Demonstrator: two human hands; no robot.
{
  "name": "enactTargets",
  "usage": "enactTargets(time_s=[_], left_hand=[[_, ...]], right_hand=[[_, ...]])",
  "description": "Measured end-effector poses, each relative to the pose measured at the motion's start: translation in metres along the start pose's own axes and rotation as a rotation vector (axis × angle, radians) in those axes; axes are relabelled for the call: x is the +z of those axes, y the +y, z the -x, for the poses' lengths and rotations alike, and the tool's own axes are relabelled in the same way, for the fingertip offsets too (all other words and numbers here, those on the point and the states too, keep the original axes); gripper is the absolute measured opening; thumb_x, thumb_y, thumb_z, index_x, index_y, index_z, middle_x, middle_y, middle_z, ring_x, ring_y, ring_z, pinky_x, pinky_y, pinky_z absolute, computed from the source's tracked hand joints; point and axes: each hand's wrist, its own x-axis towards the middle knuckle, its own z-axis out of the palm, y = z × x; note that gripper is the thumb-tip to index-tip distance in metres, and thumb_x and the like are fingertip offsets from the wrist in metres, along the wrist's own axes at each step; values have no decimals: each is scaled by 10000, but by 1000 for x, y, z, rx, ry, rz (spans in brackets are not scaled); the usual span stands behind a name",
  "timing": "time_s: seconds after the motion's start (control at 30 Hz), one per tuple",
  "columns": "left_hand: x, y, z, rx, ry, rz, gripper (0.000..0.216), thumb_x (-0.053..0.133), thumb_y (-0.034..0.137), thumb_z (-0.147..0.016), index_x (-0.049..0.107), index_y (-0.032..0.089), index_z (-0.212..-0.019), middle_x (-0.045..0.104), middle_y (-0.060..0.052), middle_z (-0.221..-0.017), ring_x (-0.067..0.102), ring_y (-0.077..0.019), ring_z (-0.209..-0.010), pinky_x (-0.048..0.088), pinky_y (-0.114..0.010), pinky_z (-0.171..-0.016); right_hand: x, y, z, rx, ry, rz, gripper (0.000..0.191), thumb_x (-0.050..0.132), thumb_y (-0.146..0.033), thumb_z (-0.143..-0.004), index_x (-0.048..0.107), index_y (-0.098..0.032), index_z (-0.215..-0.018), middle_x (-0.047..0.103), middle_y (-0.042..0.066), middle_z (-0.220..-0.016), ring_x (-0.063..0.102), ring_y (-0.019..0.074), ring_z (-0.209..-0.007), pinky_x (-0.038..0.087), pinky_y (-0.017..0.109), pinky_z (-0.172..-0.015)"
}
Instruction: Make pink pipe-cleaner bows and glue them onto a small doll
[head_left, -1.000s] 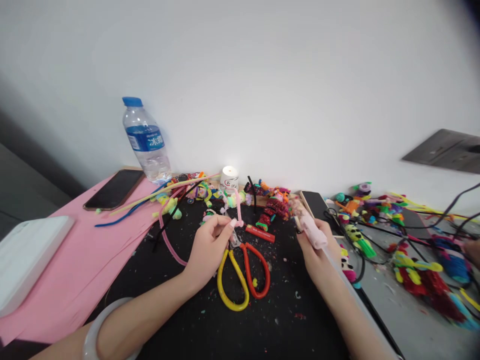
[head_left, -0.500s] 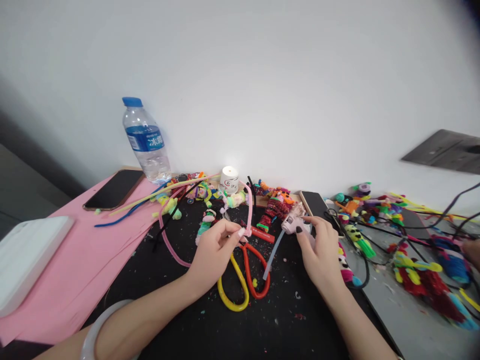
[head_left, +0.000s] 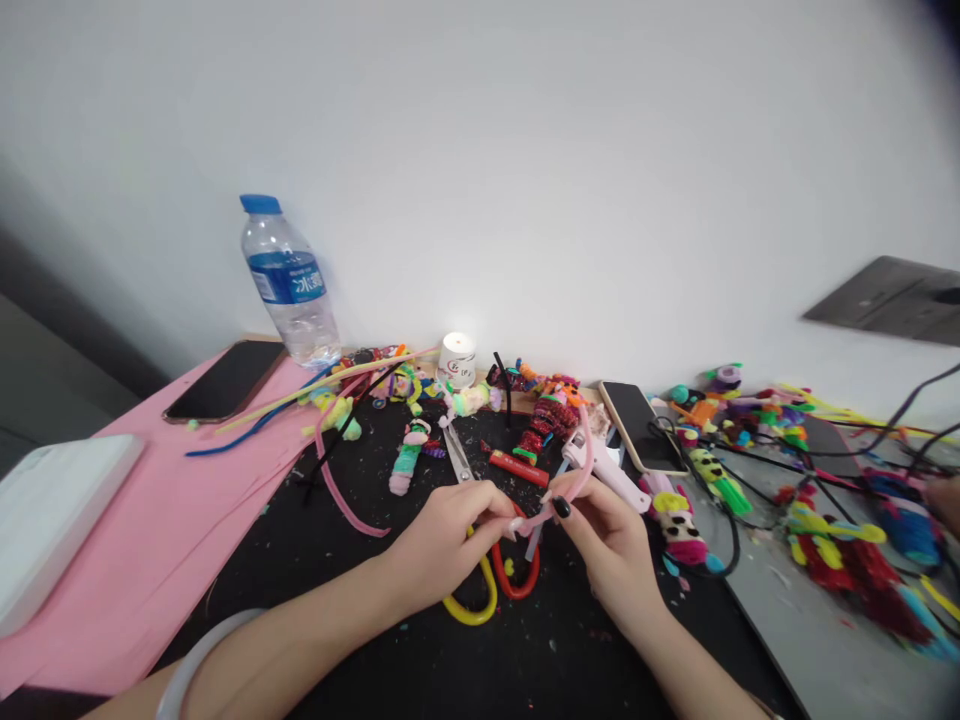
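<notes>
A pink pipe cleaner (head_left: pixel 583 470) is stretched between my two hands and curves upward past the right one. My left hand (head_left: pixel 454 540) pinches its near end. The fingers of my right hand (head_left: pixel 607 545) are closed on it a little further along. Beneath my hands lie scissors (head_left: pixel 472 615) with one yellow and one red handle, partly covered. Just beyond my right hand a pale pink glue gun (head_left: pixel 607 468) rests on the black mat, a glue stick showing at its rear. A red packet-like strip (head_left: pixel 519 468) lies between the scissors and the glue gun.
Pipe-cleaner figures (head_left: pixel 409 457) lie along the wall, near a paper cup (head_left: pixel 457 360). A water bottle (head_left: pixel 292 285) and a phone (head_left: pixel 225 380) stand at left on pink paper (head_left: pixel 187 500). Another phone (head_left: pixel 637 425) lies at right, with black cables (head_left: pixel 795 480) and another person's hand (head_left: pixel 943 500).
My right hand has let go of the glue gun and moved left to grip the pink pipe cleaner. My left hand has shifted slightly right and down with it.
</notes>
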Motion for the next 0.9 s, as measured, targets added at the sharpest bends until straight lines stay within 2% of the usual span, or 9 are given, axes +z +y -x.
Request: enactTargets(time_s=[0.13,0.37,0.67,0.9], left_hand=[[0,-1,-2,-73,52,16,150,500,198,-849,607,159,-752,662,-13,-742,598,-115,-680,431,-202,-642],[2,-5,-2,-162,94,74,173,496,250,-854,585,152,-742,656,-22,-720,610,-132,-673,452,-230,-648],[4,-9,-2,-196,151,59,187,500,285,-850,562,162,-722,648,-12,-687,612,-133,-642,456,-238,-629],[4,-10,-4,-211,186,18,182,498,268,-846,570,165,-715,651,-14,-684,612,-136,-638,459,-242,-626]], right_hand=[[-1,2,1,7,4,35,49,564,-196,-833,608,-216,-835,610,18,-827,570,152,-771,475,248,-696],[0,0,3,-112,-22,150,129,523,-144,-847,616,-227,-880,634,31,-899,594,169,-854,477,278,-755],[2,-7,5,-206,-59,278,190,525,-97,-818,636,-207,-926,678,41,-898,633,170,-829,501,272,-744],[6,-9,6,-199,-69,342,193,547,-93,-794,650,-196,-920,708,38,-892,665,163,-812,516,241,-740]])
